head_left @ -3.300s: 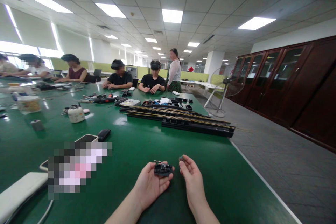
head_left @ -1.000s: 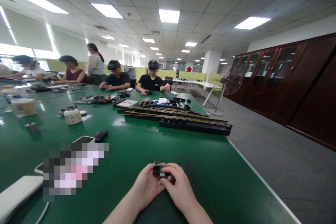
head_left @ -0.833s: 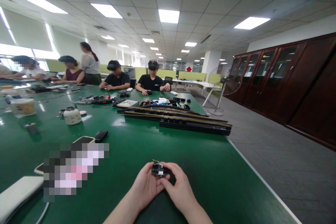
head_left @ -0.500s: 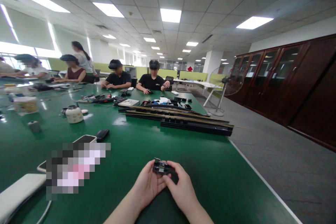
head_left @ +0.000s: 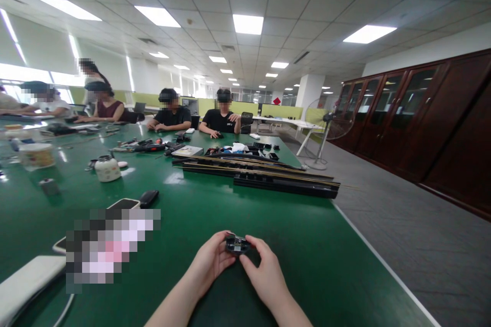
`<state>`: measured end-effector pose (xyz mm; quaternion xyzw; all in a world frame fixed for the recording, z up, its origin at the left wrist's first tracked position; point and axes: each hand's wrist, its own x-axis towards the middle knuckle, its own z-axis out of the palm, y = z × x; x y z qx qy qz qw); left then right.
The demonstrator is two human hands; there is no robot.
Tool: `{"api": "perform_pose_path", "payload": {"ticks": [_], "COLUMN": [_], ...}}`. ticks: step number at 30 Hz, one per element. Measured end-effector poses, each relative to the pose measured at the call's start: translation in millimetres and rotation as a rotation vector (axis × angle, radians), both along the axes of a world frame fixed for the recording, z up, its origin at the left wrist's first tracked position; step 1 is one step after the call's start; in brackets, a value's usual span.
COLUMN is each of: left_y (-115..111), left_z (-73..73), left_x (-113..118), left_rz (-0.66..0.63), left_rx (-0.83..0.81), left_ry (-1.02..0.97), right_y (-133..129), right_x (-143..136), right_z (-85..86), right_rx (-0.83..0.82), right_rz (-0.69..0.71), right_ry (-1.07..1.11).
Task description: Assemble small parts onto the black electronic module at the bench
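Observation:
Over the near part of the green table [head_left: 184,235], both my hands hold a small black device with an opened casing [head_left: 237,245]. Light and metallic parts show inside it; its exact kind is not clear. My left hand [head_left: 210,260] grips its left end, the thumb at the upper edge and the other fingers curled beneath. From the other side, my right hand [head_left: 263,265] pinches the right end between thumb and fingers. The underside of the device is hidden from view.
Long black rails with thin brass-coloured rods [head_left: 286,185] lie across the table ahead. To the left are a phone [head_left: 123,205], a white flat case [head_left: 34,281] with a cable, and a round cream jar [head_left: 108,169]. Co-workers [head_left: 222,120] sit at the far side.
The thin silvery piece that stuck up from the device now lies lower, near my left thumb. My left fingers have shifted slightly left. A co-worker opposite has raised one hand.

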<state>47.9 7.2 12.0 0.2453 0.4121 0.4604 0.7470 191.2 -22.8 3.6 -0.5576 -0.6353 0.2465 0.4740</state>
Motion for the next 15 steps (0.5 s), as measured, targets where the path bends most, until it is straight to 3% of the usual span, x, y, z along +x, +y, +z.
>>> {"api": "perform_pose_path", "payload": {"ticks": [7, 15], "left_y": [3, 4], "left_z": [1.0, -13.0], "left_x": [-12, -23], "left_rz": [-0.038, -0.282], "left_rx": [0.120, 0.555], "left_ry": [0.093, 0.407], "right_y": [1, 0], "right_x": [2, 1], "right_z": [-4.8, -6.3], "right_rx": [-0.064, -0.126], "right_rz": [-0.001, 0.030], "right_ry": [0.009, -0.001]}}
